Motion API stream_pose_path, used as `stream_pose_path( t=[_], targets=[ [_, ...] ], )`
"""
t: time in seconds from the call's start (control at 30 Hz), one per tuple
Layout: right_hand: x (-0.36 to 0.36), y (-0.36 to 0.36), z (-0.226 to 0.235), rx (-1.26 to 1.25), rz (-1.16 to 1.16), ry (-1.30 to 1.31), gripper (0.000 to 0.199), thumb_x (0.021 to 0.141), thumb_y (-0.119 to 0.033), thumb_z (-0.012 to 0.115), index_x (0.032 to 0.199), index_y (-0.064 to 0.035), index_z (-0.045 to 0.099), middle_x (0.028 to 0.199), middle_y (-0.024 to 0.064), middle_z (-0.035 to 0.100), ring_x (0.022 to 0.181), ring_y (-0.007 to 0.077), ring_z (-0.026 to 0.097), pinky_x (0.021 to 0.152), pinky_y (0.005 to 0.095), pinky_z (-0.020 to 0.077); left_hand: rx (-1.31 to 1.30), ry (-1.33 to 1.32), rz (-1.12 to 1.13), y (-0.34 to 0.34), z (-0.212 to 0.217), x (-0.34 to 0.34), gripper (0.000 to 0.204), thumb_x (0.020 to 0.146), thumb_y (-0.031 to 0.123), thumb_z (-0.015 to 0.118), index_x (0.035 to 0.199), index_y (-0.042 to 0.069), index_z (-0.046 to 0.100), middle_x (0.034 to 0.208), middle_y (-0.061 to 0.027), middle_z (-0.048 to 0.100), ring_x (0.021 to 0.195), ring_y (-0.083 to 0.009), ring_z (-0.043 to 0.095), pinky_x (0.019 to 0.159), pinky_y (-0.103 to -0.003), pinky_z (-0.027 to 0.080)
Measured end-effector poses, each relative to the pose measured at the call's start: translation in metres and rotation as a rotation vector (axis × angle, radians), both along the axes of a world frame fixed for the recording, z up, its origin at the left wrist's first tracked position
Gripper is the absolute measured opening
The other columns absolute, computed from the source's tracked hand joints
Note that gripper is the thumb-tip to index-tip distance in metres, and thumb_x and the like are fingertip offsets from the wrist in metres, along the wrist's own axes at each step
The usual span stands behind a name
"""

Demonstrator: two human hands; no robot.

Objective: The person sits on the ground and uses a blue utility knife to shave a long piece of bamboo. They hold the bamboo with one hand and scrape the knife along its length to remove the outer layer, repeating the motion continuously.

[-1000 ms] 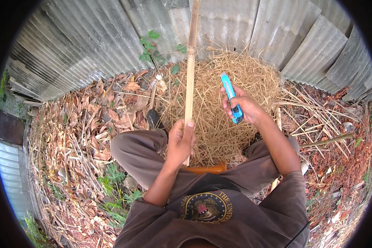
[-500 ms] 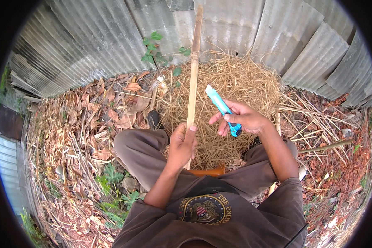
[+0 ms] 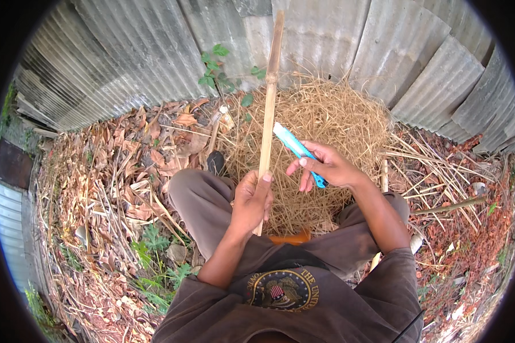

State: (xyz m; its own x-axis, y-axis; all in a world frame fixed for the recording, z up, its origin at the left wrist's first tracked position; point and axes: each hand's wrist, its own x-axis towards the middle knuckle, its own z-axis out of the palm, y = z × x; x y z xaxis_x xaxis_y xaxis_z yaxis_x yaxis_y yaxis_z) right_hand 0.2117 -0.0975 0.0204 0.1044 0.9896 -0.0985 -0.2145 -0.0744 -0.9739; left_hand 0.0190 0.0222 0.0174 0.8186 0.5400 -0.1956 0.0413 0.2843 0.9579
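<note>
bamboo stick (image 3: pixel 268 103) is being held upright, low down, by the left hand (image 3: pixel 250 201), fingers wrapped tight | blue box cutter (image 3: pixel 297 150) is being pinched by the right hand (image 3: pixel 326 167), just right of the stick | stick is judged light, stiff, best gripped near its bottom

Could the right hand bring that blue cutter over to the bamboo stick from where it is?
Probably yes. The right hand holds the blue cutter just beside the bamboo stick, which the left hand grips upright; only open air lies between them.
</note>
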Motion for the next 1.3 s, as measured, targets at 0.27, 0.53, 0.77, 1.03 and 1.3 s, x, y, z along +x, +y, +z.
stream_pose_path(
  t=[0.27, 0.53, 0.77, 1.03, 1.3],
  targets=[
    [0.004, 0.004, -0.007, 0.153, -0.102, 0.291, 0.082, 0.082, 0.004, 0.063, 0.149, -0.0055, 0.017, 0.129, 0.0215, 0.052, 0.100, 0.0256, 0.065, 0.079, 0.0328, 0.0582, -0.085, -0.062, 0.031, 0.013, -0.001, 0.000, 0.022, 0.102, 0.026, 0.047, 0.089, 0.008, 0.049, 0.052, 0.0019, 0.041, 0.036, -0.0059, 0.034, 0.034, -0.021, 0.030],
    [0.006, 0.008, -0.017, 0.102, -0.190, 0.276, 0.065, 0.091, -0.005, 0.060, 0.145, -0.0016, 0.023, 0.127, 0.0216, 0.053, 0.110, 0.0287, 0.062, 0.092, 0.0367, 0.0538, 0.016, 0.008, 0.078, 0.018, -0.007, 0.002, 0.019, 0.101, 0.024, 0.050, 0.091, 0.008, 0.049, 0.054, 0.0032, 0.042, 0.038, -0.0040, 0.034, 0.034, -0.020, 0.030],
    [0.004, 0.011, -0.011, 0.057, -0.241, 0.210, 0.040, 0.098, -0.013, 0.052, 0.133, 0.0015, 0.039, 0.109, 0.0169, 0.062, 0.089, 0.0222, 0.067, 0.079, 0.0332, 0.0564, 0.102, 0.034, 0.070, 0.018, -0.004, 0.001, 0.018, 0.100, 0.023, 0.053, 0.094, 0.006, 0.049, 0.055, 0.0041, 0.043, 0.038, -0.0029, 0.035, 0.034, -0.019, 0.030],
    [0.004, 0.013, -0.009, 0.071, -0.289, 0.290, 0.037, 0.097, -0.010, 0.049, 0.131, 0.0015, 0.041, 0.098, 0.0135, 0.063, 0.073, 0.0163, 0.065, 0.060, 0.0269, 0.0528, 0.118, -0.008, 0.061, 0.015, -0.004, -0.001, 0.017, 0.099, 0.022, 0.054, 0.096, 0.005, 0.050, 0.056, 0.0044, 0.043, 0.038, -0.0020, 0.035, 0.034, -0.019, 0.030],
    [0.001, 0.009, -0.005, 0.091, -0.265, 0.350, 0.046, 0.084, 0.000, 0.043, 0.130, 0.0024, 0.043, 0.096, 0.0127, 0.063, 0.071, 0.0147, 0.063, 0.060, 0.0252, 0.0500, 0.138, 0.026, 0.054, 0.011, -0.001, -0.001, 0.018, 0.099, 0.022, 0.054, 0.097, 0.005, 0.050, 0.056, 0.0040, 0.043, 0.038, -0.0024, 0.035, 0.034, -0.020, 0.030]
  ],
)
